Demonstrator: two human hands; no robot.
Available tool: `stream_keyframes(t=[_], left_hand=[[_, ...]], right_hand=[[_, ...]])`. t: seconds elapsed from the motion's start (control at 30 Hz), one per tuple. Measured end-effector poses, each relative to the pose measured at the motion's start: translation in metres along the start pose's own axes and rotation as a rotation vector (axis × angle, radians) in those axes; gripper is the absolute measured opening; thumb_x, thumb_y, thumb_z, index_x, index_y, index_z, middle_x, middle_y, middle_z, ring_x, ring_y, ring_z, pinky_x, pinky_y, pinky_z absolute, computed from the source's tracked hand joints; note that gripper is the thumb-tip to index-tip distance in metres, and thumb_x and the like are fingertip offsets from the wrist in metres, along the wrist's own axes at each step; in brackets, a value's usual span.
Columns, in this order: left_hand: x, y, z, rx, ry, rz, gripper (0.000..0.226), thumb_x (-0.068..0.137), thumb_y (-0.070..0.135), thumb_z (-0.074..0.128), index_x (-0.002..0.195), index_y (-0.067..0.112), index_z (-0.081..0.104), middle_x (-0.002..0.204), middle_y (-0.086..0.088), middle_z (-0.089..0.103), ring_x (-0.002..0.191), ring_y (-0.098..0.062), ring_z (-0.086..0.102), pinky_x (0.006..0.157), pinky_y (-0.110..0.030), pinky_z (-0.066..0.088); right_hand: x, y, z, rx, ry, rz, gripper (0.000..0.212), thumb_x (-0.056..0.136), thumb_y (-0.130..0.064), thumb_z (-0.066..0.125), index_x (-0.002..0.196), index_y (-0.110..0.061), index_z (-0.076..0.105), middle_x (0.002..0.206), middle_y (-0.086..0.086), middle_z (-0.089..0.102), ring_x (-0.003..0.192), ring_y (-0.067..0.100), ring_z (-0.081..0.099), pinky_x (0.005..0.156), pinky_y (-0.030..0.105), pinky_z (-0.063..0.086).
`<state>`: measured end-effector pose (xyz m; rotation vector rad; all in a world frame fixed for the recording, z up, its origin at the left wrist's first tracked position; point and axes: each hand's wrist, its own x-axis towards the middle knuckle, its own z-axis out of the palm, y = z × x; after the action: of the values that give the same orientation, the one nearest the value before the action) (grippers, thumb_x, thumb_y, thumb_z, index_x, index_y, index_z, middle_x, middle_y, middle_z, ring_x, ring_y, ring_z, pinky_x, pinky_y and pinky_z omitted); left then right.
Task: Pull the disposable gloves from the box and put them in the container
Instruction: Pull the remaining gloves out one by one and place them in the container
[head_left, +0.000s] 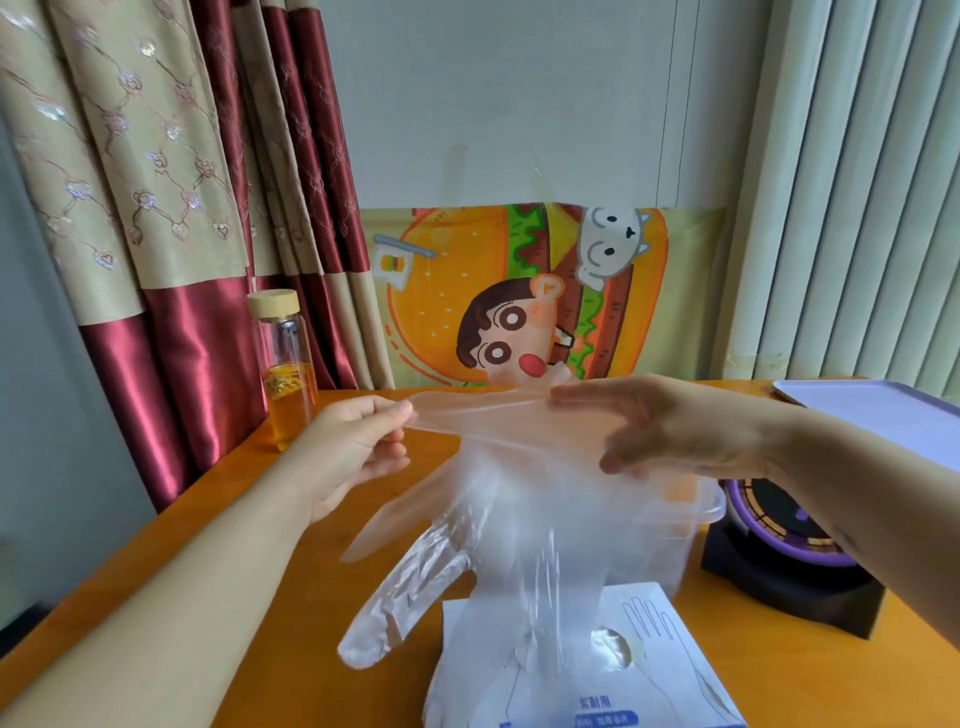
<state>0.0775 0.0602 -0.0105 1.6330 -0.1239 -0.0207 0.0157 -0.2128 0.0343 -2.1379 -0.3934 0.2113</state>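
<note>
left grip: thumb and fingers pinched shut on one end of the glove's cuff, above the table's left part.
right grip: fingers stretched out, fingertips on the other end of the cuff; looks like a pinch, thumb below, a bit blurred.
glove: clear plastic, cuff pulled taut between both hands, its fingers hanging down and left; lowest tip near the box's left corner, touching or not I cannot tell.
box: white, glove outline drawn on top, lying flat at the near table edge, film poking from its slot. Glove hangs over its left part.
container: clear tub, just behind the box, below the right hand, partly hidden by the glove. Contents cannot tell.
table: orange wood.
bottle: glass, wooden lid, orange liquid, upright at the far left corner.
tray: pale, purple rim, far right edge.
dial: purple round thing on a black base, right of the container, partly behind the right forearm.
backdrop: cartoon burger cloth against the wall, curtain at left.
</note>
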Motion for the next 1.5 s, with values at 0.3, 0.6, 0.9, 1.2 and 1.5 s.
stream_keyframes(t=[0.3,0.6,0.9,1.2,1.5], left_hand=[[0.020,0.033,0.038,0.700,0.171,0.610,0.010,0.095,0.020,0.056,0.098,0.025,0.064,0.092,0.015,0.060,0.086,-0.001,0.056,0.072,-0.011,0.041],[0.049,0.005,0.123,1.529,-0.721,0.235,0.060,0.096,0.048,0.046,0.149,0.026,0.031,0.157,0.003,0.026,0.142,-0.023,0.029,0.113,-0.040,0.029],[0.069,-0.019,0.146,1.684,-0.970,0.057,0.062,0.098,0.037,0.049,0.153,0.029,0.021,0.161,0.003,0.014,0.147,-0.023,0.016,0.116,-0.040,0.024],[0.084,-0.046,0.149,1.797,-1.043,0.107,0.062,0.097,0.023,0.054,0.151,0.033,0.025,0.159,-0.001,0.019,0.144,-0.029,0.021,0.110,-0.043,0.030],[0.083,-0.040,0.138,1.392,-0.853,0.199,0.064,0.091,0.028,0.061,0.148,0.026,0.033,0.149,0.001,0.040,0.133,-0.022,0.041,0.107,-0.034,0.038]], right_hand=[[0.047,0.046,-0.002,0.222,0.262,0.217,0.071,0.081,0.008,0.063,0.144,-0.013,0.037,0.144,0.005,0.042,0.095,0.014,0.060,0.067,0.018,0.052],[0.042,0.061,-0.008,-0.515,0.176,0.366,0.080,0.083,-0.010,0.067,0.149,-0.010,0.022,0.127,0.009,0.057,0.090,0.017,0.065,0.078,0.023,0.054],[0.045,0.064,-0.002,-1.124,-0.069,0.403,0.063,0.085,-0.037,0.067,0.137,-0.011,0.043,0.134,0.007,0.050,0.120,0.023,0.049,0.094,0.029,0.046],[0.076,0.079,0.008,-1.136,-0.359,0.382,0.056,0.094,-0.026,0.056,0.144,-0.013,0.036,0.144,0.005,0.040,0.128,0.025,0.042,0.099,0.032,0.039],[0.066,0.088,0.004,-1.155,-0.253,0.337,0.047,0.094,-0.024,0.054,0.137,-0.009,0.046,0.136,0.008,0.051,0.123,0.024,0.048,0.100,0.030,0.041]])
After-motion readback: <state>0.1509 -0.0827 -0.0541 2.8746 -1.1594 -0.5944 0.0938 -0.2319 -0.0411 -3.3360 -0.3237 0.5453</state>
